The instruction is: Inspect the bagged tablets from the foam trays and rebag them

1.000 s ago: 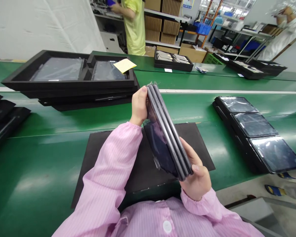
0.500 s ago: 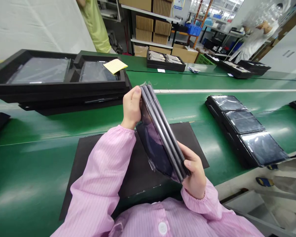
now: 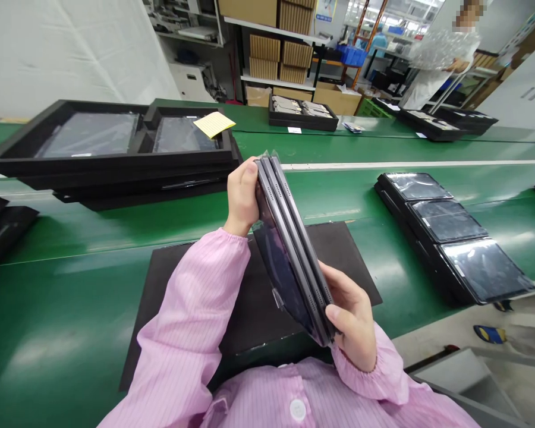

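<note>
A stack of three tablets (image 3: 294, 244) in clear film is held on edge, tilted, in front of my chest. My left hand (image 3: 243, 196) grips its upper left end, thumb on top. Around the lower right end my right hand (image 3: 352, 315) is closed, with the thumb on the near edge and fingers behind. The speaker-holed side edges face up, and the dark face of the outermost tablet shows on the left. Beneath lies a black mat (image 3: 245, 315) on the green bench (image 3: 62, 321).
At the left back, stacked black trays (image 3: 116, 166) hold film-covered tablets, with a yellow note (image 3: 214, 123) on a corner. More tablets lie on a black tray (image 3: 414, 249) at right. A black bin (image 3: 303, 122) sits farther back. A person (image 3: 441, 65) stands at the far right.
The lower end of the tablet stack has dipped slightly toward me, both hands still on it. The view has shifted a little. The person in yellow-green has left view; the far-right person has moved left.
</note>
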A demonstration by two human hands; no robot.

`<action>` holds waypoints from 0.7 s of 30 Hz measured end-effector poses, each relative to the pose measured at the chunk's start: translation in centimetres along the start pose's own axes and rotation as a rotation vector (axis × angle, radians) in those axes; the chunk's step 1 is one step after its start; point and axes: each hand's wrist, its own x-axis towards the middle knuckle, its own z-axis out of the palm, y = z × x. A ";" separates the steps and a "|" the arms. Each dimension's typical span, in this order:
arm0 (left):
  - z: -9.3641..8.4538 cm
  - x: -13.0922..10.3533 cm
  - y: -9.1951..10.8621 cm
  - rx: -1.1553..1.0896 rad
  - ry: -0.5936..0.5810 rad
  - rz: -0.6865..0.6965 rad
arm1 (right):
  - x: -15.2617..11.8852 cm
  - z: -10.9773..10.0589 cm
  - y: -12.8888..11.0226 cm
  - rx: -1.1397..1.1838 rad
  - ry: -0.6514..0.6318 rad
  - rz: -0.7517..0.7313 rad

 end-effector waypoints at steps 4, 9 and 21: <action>0.2 0.0 0.4 -0.043 -0.007 -0.007 | -0.1 -0.2 -0.2 -0.053 -0.035 -0.010; 0.4 -0.3 0.4 -0.190 -0.023 -0.097 | -0.6 -0.4 -0.1 -0.138 -0.105 0.005; 0.6 -1.0 3.1 -0.263 -0.129 -0.012 | -0.6 0.0 -0.7 -0.376 -0.163 -0.083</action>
